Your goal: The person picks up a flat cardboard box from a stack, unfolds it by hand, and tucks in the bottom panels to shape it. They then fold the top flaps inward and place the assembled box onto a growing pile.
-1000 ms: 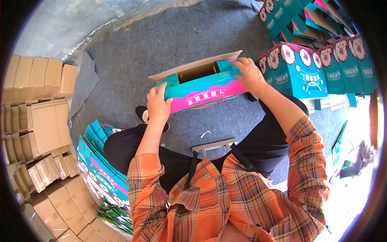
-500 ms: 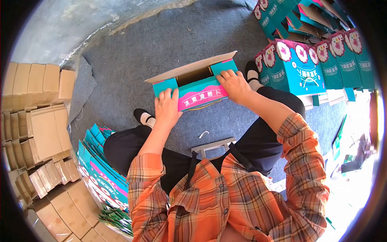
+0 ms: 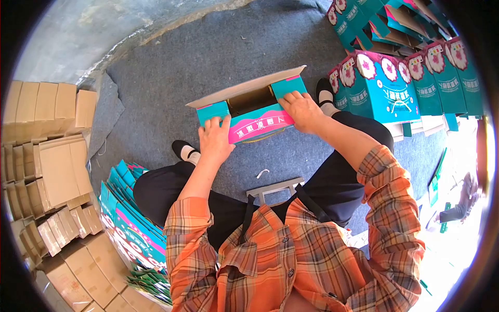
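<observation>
In the head view, a teal and pink printed carton stands between my knees. Its top gapes, and a long brown-lined flap sticks up along the far side. The short teal end flaps are folded inward. My left hand grips the near left corner, fingers over the top edge and thumb on the pink front. At the near right corner, my right hand curls its fingers over the edge in the same way. Parts of the carton's lower body are hidden from view.
Folded teal cartons lean in a stack by my left knee. Plain brown boxes are piled along the left side. Standing printed cartons fill the right. Grey carpet covers the floor, and a metal stool frame shows beneath me.
Both hands keep their hold, and the carton has barely shifted; its opening shows slightly more. At the far right edge, a dark blurred shape has moved a little.
</observation>
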The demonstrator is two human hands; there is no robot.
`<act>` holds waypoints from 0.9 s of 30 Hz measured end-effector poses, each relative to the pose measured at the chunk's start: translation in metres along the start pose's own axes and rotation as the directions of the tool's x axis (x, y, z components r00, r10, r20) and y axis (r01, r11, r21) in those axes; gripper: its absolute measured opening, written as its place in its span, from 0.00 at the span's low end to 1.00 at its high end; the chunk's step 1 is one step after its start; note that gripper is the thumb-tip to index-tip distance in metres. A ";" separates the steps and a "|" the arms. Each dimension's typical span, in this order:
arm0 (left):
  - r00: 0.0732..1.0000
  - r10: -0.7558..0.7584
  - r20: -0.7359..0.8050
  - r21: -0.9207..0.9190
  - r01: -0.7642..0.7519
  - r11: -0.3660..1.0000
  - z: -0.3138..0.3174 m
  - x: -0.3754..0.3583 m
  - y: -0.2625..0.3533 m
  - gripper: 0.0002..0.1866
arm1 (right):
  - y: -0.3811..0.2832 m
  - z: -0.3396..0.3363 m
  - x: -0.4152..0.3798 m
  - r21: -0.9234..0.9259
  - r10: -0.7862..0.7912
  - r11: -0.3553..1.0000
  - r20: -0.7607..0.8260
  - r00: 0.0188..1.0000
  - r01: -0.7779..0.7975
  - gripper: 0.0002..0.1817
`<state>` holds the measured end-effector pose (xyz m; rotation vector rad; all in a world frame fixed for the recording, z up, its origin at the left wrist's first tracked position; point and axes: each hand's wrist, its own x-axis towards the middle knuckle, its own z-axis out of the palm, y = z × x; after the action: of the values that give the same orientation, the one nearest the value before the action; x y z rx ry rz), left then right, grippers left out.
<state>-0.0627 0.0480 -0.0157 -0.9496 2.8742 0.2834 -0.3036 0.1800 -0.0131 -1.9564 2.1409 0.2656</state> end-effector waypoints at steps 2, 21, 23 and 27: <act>1.000 -0.004 0.008 -0.034 0.004 0.999 0.004 -0.002 0.000 0.39 | 0.002 0.011 0.001 0.005 -0.011 1.000 -0.048 0.999 0.011 0.33; 0.988 0.060 0.139 -0.049 -0.054 0.997 0.003 -0.011 0.008 0.39 | -0.027 0.028 0.024 -0.034 -0.084 0.996 -0.150 0.985 0.080 0.36; 0.989 0.042 0.144 -0.062 -0.033 0.998 0.003 -0.010 0.008 0.42 | -0.032 0.032 0.030 -0.051 -0.055 0.998 -0.136 0.989 0.048 0.36; 0.995 0.096 -0.011 -0.229 -0.096 0.969 -0.004 -0.003 0.003 0.34 | -0.031 0.008 0.034 -0.081 -0.049 0.996 -0.067 0.997 0.043 0.35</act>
<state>-0.0622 0.0513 -0.0113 -0.8425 2.9380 0.6355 -0.2752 0.1468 -0.0295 -2.0851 2.1558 0.2833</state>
